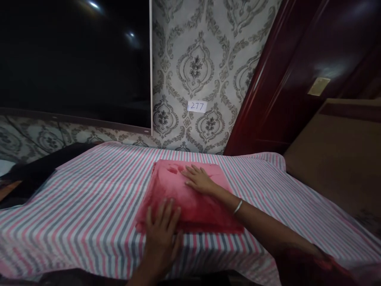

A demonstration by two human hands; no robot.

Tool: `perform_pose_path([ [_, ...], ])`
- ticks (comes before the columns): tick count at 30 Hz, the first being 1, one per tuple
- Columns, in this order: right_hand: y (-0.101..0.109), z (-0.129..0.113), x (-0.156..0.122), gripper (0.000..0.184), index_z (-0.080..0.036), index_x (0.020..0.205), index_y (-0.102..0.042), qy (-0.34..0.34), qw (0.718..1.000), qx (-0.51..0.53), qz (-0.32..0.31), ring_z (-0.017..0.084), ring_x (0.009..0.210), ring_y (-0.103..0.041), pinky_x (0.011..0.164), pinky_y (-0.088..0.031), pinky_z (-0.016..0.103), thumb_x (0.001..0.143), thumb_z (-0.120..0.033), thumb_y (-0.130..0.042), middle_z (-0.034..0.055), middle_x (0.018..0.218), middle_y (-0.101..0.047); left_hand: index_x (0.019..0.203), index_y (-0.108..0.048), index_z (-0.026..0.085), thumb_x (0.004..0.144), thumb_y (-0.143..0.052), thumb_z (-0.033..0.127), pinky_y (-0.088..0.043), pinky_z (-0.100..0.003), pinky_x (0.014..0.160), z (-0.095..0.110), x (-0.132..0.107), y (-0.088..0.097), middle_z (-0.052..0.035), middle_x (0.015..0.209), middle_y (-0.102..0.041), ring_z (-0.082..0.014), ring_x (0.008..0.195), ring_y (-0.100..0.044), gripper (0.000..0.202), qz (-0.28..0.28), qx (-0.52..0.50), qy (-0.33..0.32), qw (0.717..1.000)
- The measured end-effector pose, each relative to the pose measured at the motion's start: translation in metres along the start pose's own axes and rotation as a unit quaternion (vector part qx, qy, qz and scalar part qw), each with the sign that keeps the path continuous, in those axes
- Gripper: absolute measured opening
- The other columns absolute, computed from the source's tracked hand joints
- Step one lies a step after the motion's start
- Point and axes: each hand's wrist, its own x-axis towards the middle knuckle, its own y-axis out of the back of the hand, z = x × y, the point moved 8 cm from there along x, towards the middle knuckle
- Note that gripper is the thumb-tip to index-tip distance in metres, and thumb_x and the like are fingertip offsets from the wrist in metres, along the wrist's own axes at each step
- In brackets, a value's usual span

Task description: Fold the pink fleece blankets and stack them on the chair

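Note:
A folded red and pink blanket (196, 212), soft and fuzzy in look, lies as a flat, squarish stack on a striped cloth (98, 198). My left hand (162, 226) rests on its near left edge, fingers spread and pointing away from me. Farther back, my right hand (199, 178) lies flat on the top, near the middle, with the fingers stretched out to the left. A silvery bangle (238, 206) circles the right wrist. Neither hand grips anything. Part of the blanket's top is hidden under the hands.
Pink, white and grey stripes cover the table and hang over its front edge. A large dark television (74, 59) is on the patterned wall (178, 51) at left. A paper label (197, 106) reads 277. On the right are a dark red door (285, 71) and a brown panel (336, 159).

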Motion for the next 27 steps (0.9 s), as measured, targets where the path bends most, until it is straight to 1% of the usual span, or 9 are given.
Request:
perform_pose_path([
  [3, -0.007, 0.002, -0.011, 0.061, -0.035, 0.157, -0.030, 0.023, 1.000, 0.006, -0.017, 0.032, 0.155, -0.008, 0.120, -0.012, 0.061, 0.101, -0.059, -0.031, 0.0031, 0.168, -0.017, 0.145, -0.051, 0.019, 0.086, -0.056, 0.024, -0.007, -0.055, 0.122, 0.039, 0.014, -0.024, -0.0115, 0.153, -0.048, -0.0299, 0.147, -0.033, 0.059, -0.040, -0.012, -0.045, 0.998],
  [4, -0.010, 0.002, -0.010, 0.062, -0.036, 0.157, -0.029, 0.027, 0.999, 0.010, -0.023, 0.033, 0.154, -0.008, 0.119, -0.012, 0.063, 0.101, -0.060, -0.031, 0.0021, 0.168, -0.016, 0.144, -0.052, 0.020, 0.086, -0.058, 0.026, -0.005, -0.055, 0.122, 0.048, 0.016, -0.032, -0.0109, 0.153, -0.048, -0.0309, 0.146, -0.033, 0.059, -0.038, -0.010, -0.046, 0.998],
  [6, -0.016, 0.005, -0.003, 0.064, -0.038, 0.158, -0.026, 0.028, 0.999, 0.014, -0.031, 0.034, 0.154, -0.007, 0.119, -0.009, 0.065, 0.100, -0.063, -0.031, -0.0002, 0.169, -0.013, 0.142, -0.054, 0.025, 0.084, -0.063, 0.034, -0.004, -0.056, 0.121, 0.057, 0.015, -0.046, -0.0102, 0.151, -0.050, -0.0334, 0.147, -0.031, 0.059, -0.017, -0.006, -0.032, 0.999],
  [9, -0.020, 0.017, 0.016, 0.066, -0.040, 0.158, -0.022, 0.022, 0.999, 0.020, -0.024, 0.035, 0.155, -0.004, 0.120, -0.004, 0.064, 0.098, -0.067, -0.031, -0.0025, 0.169, -0.012, 0.140, -0.056, 0.028, 0.083, -0.067, 0.043, -0.006, -0.055, 0.122, 0.057, 0.006, -0.061, -0.0102, 0.151, -0.050, -0.0343, 0.148, -0.027, 0.061, -0.017, -0.016, -0.016, 1.000],
  [11, -0.021, 0.029, 0.032, 0.066, -0.040, 0.158, -0.022, 0.010, 0.999, 0.027, -0.022, 0.034, 0.154, -0.005, 0.120, -0.004, 0.062, 0.098, -0.067, -0.030, -0.0028, 0.169, -0.014, 0.140, -0.057, 0.028, 0.083, -0.067, 0.044, -0.007, -0.054, 0.122, 0.056, 0.002, -0.065, -0.0102, 0.152, -0.049, -0.0340, 0.149, -0.026, 0.060, -0.026, -0.023, -0.017, 0.999],
  [15, -0.023, 0.053, 0.064, 0.066, -0.041, 0.158, -0.024, -0.026, 0.998, 0.052, -0.040, 0.036, 0.153, -0.012, 0.120, -0.011, 0.061, 0.098, -0.067, -0.027, -0.0024, 0.168, -0.015, 0.138, -0.059, 0.027, 0.083, -0.067, 0.041, -0.008, -0.056, 0.122, 0.053, -0.001, -0.065, -0.0113, 0.152, -0.049, -0.0343, 0.150, -0.025, 0.057, -0.009, -0.041, -0.020, 0.999],
  [18, -0.025, 0.066, 0.079, 0.067, -0.040, 0.158, -0.025, -0.055, 0.995, 0.072, -0.047, 0.036, 0.151, -0.021, 0.118, -0.016, 0.061, 0.097, -0.069, -0.025, 0.0005, 0.167, -0.022, 0.138, -0.060, 0.028, 0.082, -0.068, 0.043, -0.008, -0.056, 0.122, 0.052, -0.002, -0.070, -0.0114, 0.152, -0.049, -0.0342, 0.150, -0.025, 0.059, -0.016, -0.053, -0.015, 0.998],
  [22, -0.026, 0.072, 0.084, 0.068, -0.040, 0.157, -0.026, -0.072, 0.994, 0.078, -0.029, 0.035, 0.149, -0.026, 0.117, -0.020, 0.060, 0.096, -0.070, -0.026, 0.0015, 0.166, -0.026, 0.137, -0.060, 0.027, 0.081, -0.069, 0.043, -0.009, -0.056, 0.122, 0.051, -0.002, -0.072, -0.0120, 0.151, -0.050, -0.0343, 0.150, -0.024, 0.059, -0.013, -0.048, -0.014, 0.999],
  [27, -0.018, 0.064, 0.078, 0.067, -0.039, 0.157, -0.028, -0.087, 0.993, 0.073, -0.016, 0.034, 0.151, -0.021, 0.118, -0.018, 0.060, 0.097, -0.068, -0.027, 0.0022, 0.167, -0.023, 0.135, -0.062, 0.027, 0.083, -0.068, 0.044, -0.009, -0.055, 0.122, 0.052, 0.003, -0.065, -0.0126, 0.150, -0.051, -0.0339, 0.149, -0.025, 0.055, -0.003, -0.046, -0.018, 0.999],
])
